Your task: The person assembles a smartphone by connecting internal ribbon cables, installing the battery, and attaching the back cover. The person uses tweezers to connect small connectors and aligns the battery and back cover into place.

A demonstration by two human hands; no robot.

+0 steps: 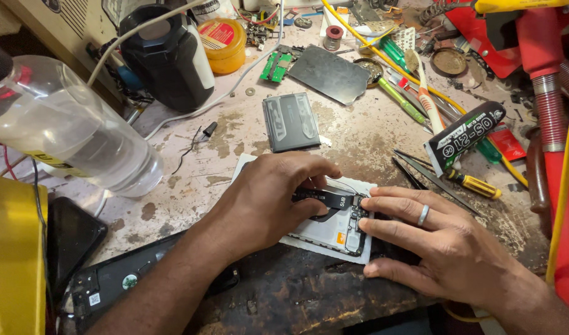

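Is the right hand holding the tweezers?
No. The tweezers lie on the bench beyond the right hand, whose bare fingers press the opened phone.
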